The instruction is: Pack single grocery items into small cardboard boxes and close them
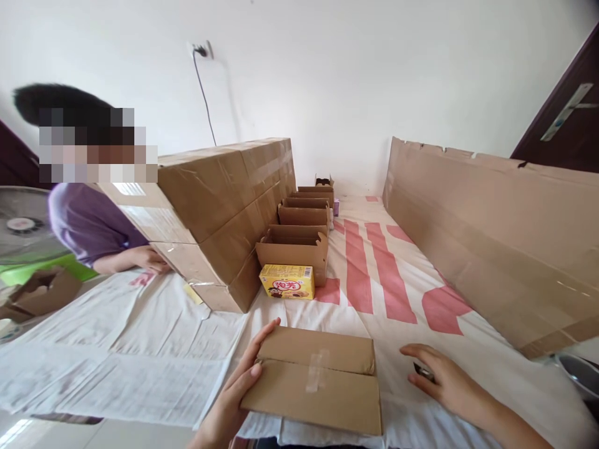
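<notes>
A brown cardboard box (pixel 322 380) lies at the table's near edge. A short strip of clear tape crosses the seam between its top flaps. My left hand (pixel 238 380) grips the box's left side, thumb on the top and fingers along the edge. Right of the box, apart from it, my right hand (pixel 444 380) is curled with thumb and forefinger around a small dark, shiny object (pixel 424 372), whose kind I cannot make out. Just beyond the box stands a yellow snack carton (pixel 287 282) with red lettering.
Several open cardboard boxes (pixel 292 254) line up behind the yellow carton. A wall of taped cartons (pixel 219 212) rises on the left, a cardboard panel (pixel 486 231) on the right. Past the cartons, a person in a purple shirt (pixel 93 218) rests a hand on the white cloth (pixel 154 349).
</notes>
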The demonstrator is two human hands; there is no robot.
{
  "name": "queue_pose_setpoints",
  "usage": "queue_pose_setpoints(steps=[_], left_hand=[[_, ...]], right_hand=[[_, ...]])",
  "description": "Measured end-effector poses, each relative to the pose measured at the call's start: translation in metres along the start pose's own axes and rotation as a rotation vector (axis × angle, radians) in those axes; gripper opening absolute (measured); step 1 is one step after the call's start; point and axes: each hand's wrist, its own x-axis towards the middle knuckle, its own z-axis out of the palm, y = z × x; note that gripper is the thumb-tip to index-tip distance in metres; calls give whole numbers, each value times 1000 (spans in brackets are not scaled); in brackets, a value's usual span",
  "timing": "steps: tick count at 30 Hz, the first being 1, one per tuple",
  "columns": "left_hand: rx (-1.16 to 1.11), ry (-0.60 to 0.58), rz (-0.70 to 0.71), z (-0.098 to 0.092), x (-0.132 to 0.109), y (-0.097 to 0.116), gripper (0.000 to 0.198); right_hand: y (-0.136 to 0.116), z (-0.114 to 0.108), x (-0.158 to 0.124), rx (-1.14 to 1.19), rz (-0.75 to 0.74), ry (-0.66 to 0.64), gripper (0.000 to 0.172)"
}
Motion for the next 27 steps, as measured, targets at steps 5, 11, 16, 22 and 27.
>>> queue_pose_setpoints(steps=[5, 11, 16, 22, 27], left_hand=[[-90, -50, -97, 13, 3, -5, 66], [-41, -33, -49, 18, 8, -12, 66], [-74, -52, -48, 16, 7, -12, 63], [-192, -112, -35, 19, 6, -14, 59], [-245, -156, -26, 17, 8, -20, 58]], right_hand=[[52, -12, -26, -303, 172, 121, 46], [53, -7, -39, -305, 260, 26, 51], [41, -12, -35, -303, 198, -30, 52], [0, -43, -6, -266, -70, 124, 41], [-86, -53, 25, -223, -405, 232, 46]])
